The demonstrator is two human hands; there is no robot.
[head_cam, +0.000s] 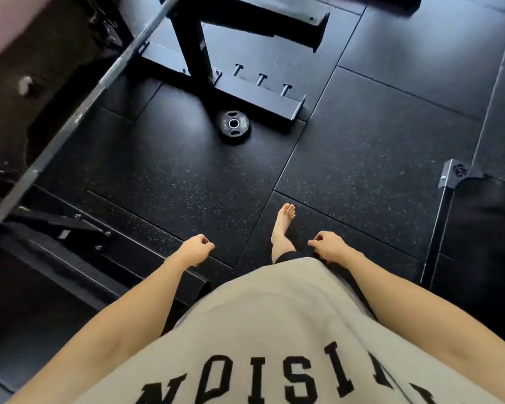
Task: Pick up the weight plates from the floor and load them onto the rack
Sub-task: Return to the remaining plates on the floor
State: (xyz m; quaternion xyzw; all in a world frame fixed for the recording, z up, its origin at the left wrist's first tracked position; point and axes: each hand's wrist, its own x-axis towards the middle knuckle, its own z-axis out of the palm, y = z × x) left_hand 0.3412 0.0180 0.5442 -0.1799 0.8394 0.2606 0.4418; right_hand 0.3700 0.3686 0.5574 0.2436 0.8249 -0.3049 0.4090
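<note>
Grey shirt fills the near view, and both hands hang in front of it, holding nothing: the left hand and the right hand have their fingers loosely curled. One small weight plate lies flat on the floor, touching or just beside the base of the rack. Its three short pegs carry nothing, so loading seems not yet begun.

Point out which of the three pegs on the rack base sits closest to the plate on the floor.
The right-hand peg, nearest the end of the rack base; the plate lies just below it, and the other two pegs sit farther up the beam.
</note>
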